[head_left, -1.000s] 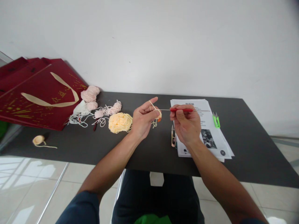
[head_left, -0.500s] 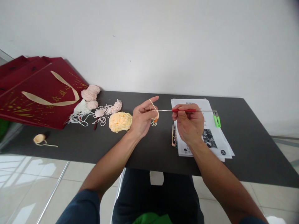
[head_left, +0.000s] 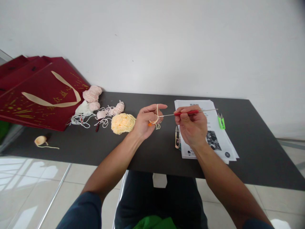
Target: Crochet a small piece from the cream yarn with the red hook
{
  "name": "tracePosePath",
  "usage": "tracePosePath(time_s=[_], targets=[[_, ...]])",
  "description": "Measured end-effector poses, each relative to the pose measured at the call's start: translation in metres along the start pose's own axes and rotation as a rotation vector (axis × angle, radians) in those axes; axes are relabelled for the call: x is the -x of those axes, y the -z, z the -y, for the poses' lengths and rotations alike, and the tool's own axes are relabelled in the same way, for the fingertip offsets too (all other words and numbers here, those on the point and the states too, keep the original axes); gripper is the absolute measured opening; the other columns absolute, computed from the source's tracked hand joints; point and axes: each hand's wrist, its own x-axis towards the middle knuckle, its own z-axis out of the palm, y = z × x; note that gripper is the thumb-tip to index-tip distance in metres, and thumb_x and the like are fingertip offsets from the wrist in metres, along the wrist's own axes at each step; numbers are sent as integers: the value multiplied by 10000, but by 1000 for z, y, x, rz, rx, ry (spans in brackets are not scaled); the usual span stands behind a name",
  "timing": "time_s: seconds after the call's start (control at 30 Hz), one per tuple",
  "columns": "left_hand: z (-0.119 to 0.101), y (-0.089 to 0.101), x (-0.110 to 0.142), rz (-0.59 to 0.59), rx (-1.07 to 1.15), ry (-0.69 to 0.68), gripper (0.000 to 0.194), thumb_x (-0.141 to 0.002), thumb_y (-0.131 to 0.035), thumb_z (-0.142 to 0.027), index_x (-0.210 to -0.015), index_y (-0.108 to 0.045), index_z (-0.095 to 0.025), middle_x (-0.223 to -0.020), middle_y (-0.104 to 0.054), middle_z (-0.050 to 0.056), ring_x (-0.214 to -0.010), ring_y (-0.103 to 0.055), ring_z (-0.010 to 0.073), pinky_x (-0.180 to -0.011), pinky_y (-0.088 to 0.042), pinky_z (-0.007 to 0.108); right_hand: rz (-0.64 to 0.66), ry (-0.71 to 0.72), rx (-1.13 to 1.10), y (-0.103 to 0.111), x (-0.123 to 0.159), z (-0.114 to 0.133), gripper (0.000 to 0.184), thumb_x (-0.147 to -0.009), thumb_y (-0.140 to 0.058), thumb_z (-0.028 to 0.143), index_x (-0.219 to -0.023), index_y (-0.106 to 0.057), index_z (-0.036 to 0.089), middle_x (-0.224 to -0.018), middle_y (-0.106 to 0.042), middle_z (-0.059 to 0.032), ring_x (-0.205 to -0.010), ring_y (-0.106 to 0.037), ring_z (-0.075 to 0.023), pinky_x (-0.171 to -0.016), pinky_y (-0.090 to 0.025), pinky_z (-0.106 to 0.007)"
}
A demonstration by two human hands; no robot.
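Observation:
My left hand is closed above the dark table, pinching a small piece of yellow crochet work, with yellow yarn looped over the forefinger. My right hand grips a red-handled crochet hook whose metal tip points left into the yarn at my left fingers. The yarn trails back to a yellow yarn ball lying just left of my left hand.
Printed sheets lie under my right hand, green thread snips on them, another small clipper beside them. Pink and white yarn bundles and red gift bags sit at the left. A small yarn piece lies near the left edge.
My left forefinger has curled down and the hand dropped slightly. The hook has tilted, its tip lower toward the yarn, and my right hand shifted a little left.

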Motion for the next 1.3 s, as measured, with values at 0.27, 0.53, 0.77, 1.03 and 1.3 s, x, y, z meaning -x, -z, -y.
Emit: tracePosePath(time_s=[0.27,0.53,0.77,1.03,1.3], targets=[[-6,-4,2,58,93,139,438,-516,-578,-107,-876,-826,-99,-470,-429,-27,-457,-363,98,-529,-275,285,36,22,5,3,1,0,129,-853,-844,266,-891,-723,245,-886,-793,-1,-621,-645,-87,-559,-492,-231],[-5,1,0,114,156,214,419,-523,-567,-131,-856,-819,-97,-463,-382,-31,-452,-374,103,-509,-295,279,19,0,10,0,1,5,159,-826,-870,302,-863,-726,244,-856,-793,2,-603,-635,-84,-539,-489,-223],[1,4,-2,65,-43,-83,289,-646,-784,-140,-924,-824,-204,-624,-629,0,-586,-525,115,-576,-383,267,-70,-238,-152,1,-2,3,203,-787,-904,324,-847,-728,243,-842,-780,35,-643,-655,-45,-572,-554,-132],[15,4,0,-97,-396,-287,135,-743,-887,-252,-861,-836,-212,-879,-761,27,-748,-655,124,-707,-516,269,-155,-358,-217,-7,2,-2,200,-785,-905,349,-874,-773,228,-919,-822,28,-749,-754,-39,-743,-636,-87],[17,-2,2,-177,-370,-270,588,-752,-836,-214,-1328,-717,-223,-763,-729,-28,-643,-634,82,-658,-515,224,-178,-268,-122,-16,12,-15,111,-877,-822,317,-935,-752,253,-943,-831,33,-787,-781,-64,-782,-668,-149]])
